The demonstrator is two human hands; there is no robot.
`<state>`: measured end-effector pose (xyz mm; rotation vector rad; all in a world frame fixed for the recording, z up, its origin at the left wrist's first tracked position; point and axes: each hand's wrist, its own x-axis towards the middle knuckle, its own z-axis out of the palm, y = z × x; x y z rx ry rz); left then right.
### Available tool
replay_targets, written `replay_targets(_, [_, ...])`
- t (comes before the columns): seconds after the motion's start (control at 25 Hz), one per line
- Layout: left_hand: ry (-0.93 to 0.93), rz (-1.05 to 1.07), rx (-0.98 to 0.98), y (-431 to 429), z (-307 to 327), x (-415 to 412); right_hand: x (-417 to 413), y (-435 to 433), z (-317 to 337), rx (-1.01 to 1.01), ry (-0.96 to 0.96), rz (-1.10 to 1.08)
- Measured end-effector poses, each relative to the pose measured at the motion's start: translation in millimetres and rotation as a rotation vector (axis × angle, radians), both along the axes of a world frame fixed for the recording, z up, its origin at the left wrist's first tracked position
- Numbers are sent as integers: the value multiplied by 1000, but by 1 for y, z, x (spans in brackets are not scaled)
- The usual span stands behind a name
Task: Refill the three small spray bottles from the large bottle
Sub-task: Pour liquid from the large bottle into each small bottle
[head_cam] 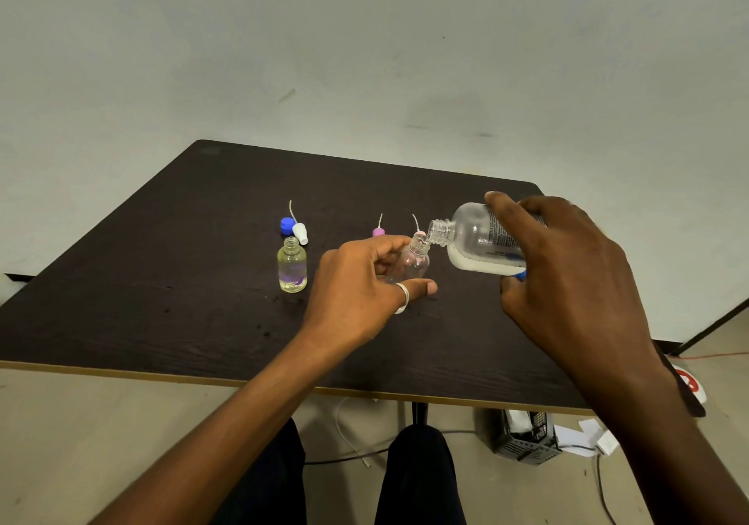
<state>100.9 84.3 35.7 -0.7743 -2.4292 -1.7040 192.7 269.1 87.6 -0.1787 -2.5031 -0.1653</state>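
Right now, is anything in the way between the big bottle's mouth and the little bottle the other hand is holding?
Nothing visible. The large clear plastic bottle, tilted in the right hand, has its open neck right at the uncapped mouth of the small clear bottle that the left hand grips.

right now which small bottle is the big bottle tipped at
The clear small bottle held by the left hand, with the neck of the large bottle tipped to its mouth. The yellow-tinted small bottle stands apart, untouched.
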Motion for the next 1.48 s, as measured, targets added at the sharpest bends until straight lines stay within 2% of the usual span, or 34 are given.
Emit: replay_targets(1.48, [-15, -10, 9, 0, 0, 1, 0, -1, 0, 3, -10, -6])
